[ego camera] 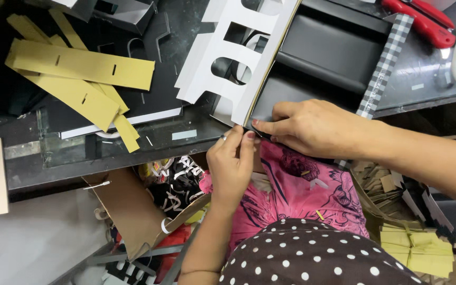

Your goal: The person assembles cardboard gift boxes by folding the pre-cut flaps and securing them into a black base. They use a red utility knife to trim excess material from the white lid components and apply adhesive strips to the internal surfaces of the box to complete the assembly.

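Black card box (312, 58) at worktop (133, 150) edge; left hand (231, 161) fingers and right hand (307, 126) fingers pinched on its near corner, beside white die-cut insert (228, 53). Risk: corner fold creasing crooked under uneven pressure; box overhanging edge may tip.

Both hands pinch black box (312, 58) near corner: left hand (233, 161) below, right hand (307, 126) on edge. Yellow card strips (80, 79) far left of box, red cutter (423, 18) right.

Your right hand (312, 129) hides the black box's (312, 58) near corner; the red-handled cutter (423, 21) runs off the upper right edge.
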